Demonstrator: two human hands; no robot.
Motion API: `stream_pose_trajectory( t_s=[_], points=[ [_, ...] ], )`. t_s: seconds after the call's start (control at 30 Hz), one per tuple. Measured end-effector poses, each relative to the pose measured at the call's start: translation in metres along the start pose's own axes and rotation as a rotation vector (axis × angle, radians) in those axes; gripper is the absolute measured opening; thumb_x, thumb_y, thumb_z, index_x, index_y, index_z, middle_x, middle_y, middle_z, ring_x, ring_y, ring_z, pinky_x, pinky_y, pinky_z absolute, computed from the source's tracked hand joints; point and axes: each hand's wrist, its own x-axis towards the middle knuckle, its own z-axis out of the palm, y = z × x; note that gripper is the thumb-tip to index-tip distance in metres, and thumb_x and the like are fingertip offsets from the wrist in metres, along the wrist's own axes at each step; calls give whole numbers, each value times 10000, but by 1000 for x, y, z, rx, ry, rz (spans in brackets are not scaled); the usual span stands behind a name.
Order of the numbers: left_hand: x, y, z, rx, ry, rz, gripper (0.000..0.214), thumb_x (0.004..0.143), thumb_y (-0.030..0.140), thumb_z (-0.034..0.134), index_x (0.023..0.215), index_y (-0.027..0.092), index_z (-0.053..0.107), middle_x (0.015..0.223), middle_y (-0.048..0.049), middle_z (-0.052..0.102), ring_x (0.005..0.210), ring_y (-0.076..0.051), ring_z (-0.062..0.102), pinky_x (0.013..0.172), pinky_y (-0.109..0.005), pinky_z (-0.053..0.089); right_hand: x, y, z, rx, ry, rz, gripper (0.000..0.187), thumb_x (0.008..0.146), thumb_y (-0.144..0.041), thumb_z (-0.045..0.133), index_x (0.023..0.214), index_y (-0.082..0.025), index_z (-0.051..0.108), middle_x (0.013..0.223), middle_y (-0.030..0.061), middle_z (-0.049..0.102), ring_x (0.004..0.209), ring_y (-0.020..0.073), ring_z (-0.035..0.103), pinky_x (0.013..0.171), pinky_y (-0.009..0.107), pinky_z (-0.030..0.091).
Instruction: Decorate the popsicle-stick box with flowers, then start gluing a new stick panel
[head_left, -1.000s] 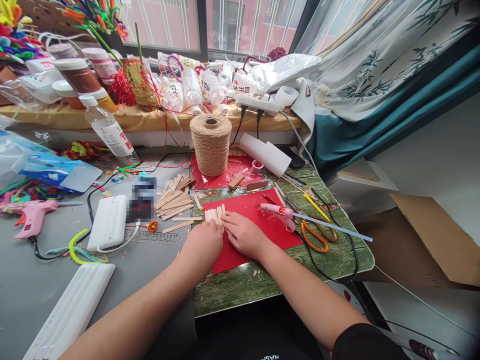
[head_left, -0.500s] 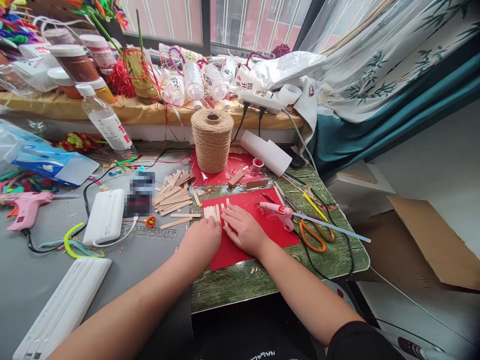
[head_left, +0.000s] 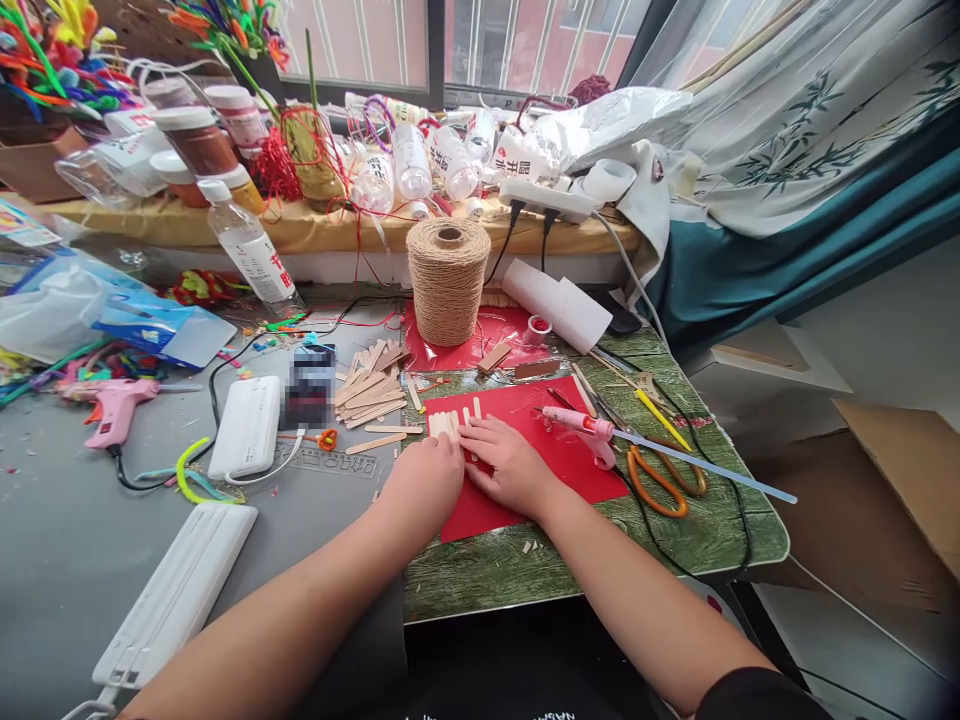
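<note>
Several pale wooden craft sticks (head_left: 442, 423) lie side by side, upright in view, at the left part of a red sheet (head_left: 555, 480). My left hand (head_left: 433, 482) is closed, its curled fingers at the lower ends of these sticks; its fingertips are partly hidden. Flat over the right-hand sticks rests my right hand (head_left: 514, 468), fingers stretched out and touching them. A loose pile of craft sticks (head_left: 373, 385) is to the left of the sheet. On the sheet's right side lies a pink glue gun (head_left: 581, 425) with a long translucent glue stick (head_left: 709, 465) in its back.
Orange-handled scissors (head_left: 660, 490) lie right of the sheet. A big twine spool (head_left: 448, 285) stands behind it. At left are a second pink glue gun (head_left: 120, 405), white power banks (head_left: 245, 425) and a bottle (head_left: 255, 255). A power strip (head_left: 547, 198) sits on the sill.
The whole view has swung left, so everything appears farther right. Both hands stay at the sticks on the red sheet, with little visible movement.
</note>
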Motion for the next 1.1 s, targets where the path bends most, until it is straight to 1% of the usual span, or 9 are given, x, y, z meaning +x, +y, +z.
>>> stream_pose_trajectory(
  t_s=[0.1,0.23,0.37,0.47,0.6,0.7,0.8,0.93,1.1],
  points=[
    [0,0,2,-5,3,16,388,976,169,503,1313,26,634,1123,-235,676,994,-301,674,810,-375,516,1,-1,2,16,4,18,430,903,-294,750,1321,-207,698,1356,150,702,1354,333,596,1172,600,443],
    [-3,-5,3,17,15,51,374,942,156,557,1289,43,637,1133,-223,679,1018,-292,669,850,-364,511,3,1,8,8,50,43,306,954,-267,697,1253,-219,739,1289,143,738,1302,313,636,1146,578,481],
    [-5,-16,-2,14,-15,117,337,859,92,620,1194,80,663,1135,-184,679,970,-283,680,844,-369,520,3,3,11,2,42,17,312,965,-288,693,1270,-237,726,1306,125,731,1290,307,641,1151,573,482],
    [-4,-22,-8,-29,-60,102,267,829,25,592,1064,119,677,1077,-142,693,922,-266,693,812,-357,528,2,4,10,1,38,4,326,964,-301,698,1280,-221,716,1318,123,723,1289,304,638,1161,555,480],
    [-4,-23,-13,-49,-59,78,289,803,-6,588,1049,121,670,1068,-135,706,957,-268,699,829,-354,540,2,4,9,8,33,-17,330,977,-273,674,1302,-225,702,1320,111,720,1295,287,629,1174,534,473],
    [-4,-25,-10,-50,-41,98,313,791,-11,594,1065,120,672,1090,-135,711,982,-268,701,861,-357,543,3,3,8,9,33,-32,288,986,-272,658,1266,-253,722,1313,101,720,1267,280,641,1169,534,478],
    [-3,-31,-1,-75,-3,147,297,791,0,601,1046,132,675,1096,-127,715,981,-264,697,874,-360,542,3,3,8,0,40,-44,252,991,-279,652,1224,-241,741,1302,111,722,1247,279,648,1162,530,484],
    [-1,-37,7,-101,26,126,265,812,-3,589,1007,153,676,1023,-99,727,935,-250,697,862,-351,537,4,1,7,-12,40,-47,221,985,-266,657,1181,-231,753,1290,109,724,1266,283,635,1165,518,483],
    [-2,-33,2,-60,25,115,239,804,-11,594,963,144,683,1016,-109,722,909,-246,694,811,-324,539,2,2,8,-30,41,-49,233,987,-294,662,1197,-232,745,1288,117,720,1258,277,640,1168,524,473]
  ],
)
